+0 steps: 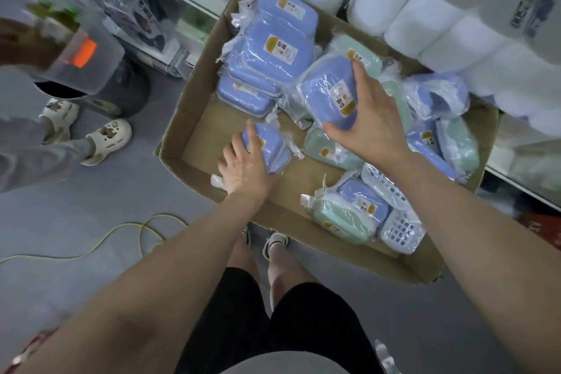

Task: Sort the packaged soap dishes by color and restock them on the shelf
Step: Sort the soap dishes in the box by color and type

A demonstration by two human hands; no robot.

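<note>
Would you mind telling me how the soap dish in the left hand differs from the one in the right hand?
The left hand presses its blue dish low on the bare box floor; the right hand holds its blue dish raised over the pile. The left dish's label is mostly covered; the right dish's shows fully. Both are blue and wrapped in clear plastic.

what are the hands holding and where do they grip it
Each holds a wrapped blue soap dish. The left hand grips a small one by its near end; the right hand clasps a larger one along its right side and lower end.
</note>
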